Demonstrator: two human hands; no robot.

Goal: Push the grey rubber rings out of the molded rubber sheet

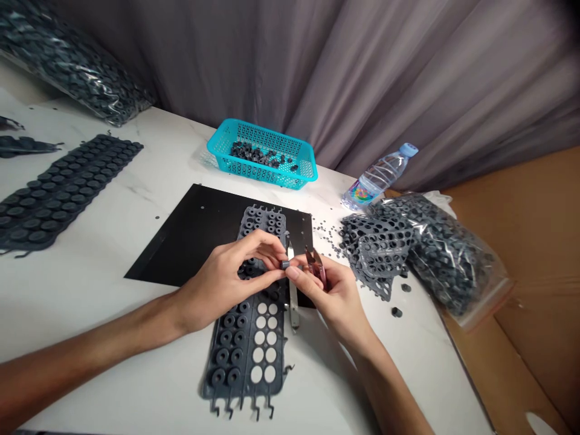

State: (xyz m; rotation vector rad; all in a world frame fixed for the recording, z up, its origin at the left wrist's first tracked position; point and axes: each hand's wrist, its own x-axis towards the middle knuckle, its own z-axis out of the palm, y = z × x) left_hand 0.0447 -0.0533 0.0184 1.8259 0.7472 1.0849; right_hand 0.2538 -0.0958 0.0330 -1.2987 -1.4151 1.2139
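Note:
Between the thumb and fingers of my left hand [226,281] is a small black rubber plug [284,264]. The fingertips of my right hand [333,287] meet the same plug from the other side. My right hand also holds a pair of small snips [316,263], blades pointing up and apart. Below both hands lies a dark moulded rubber sheet [267,393] with rows of round plugs; several white round openings show in its right part. A slim silver metal tool [293,308] lies along the sheet's right edge, partly hidden by my fingers.
A black mat [172,241] lies under the sheet. Behind it stands a turquoise basket [217,151] with loose plugs. At right are a water bottle [380,175], punched sheets [380,254] and a bag of plugs [457,260]. Another full sheet [67,187] and a large bag [81,66] occupy the left.

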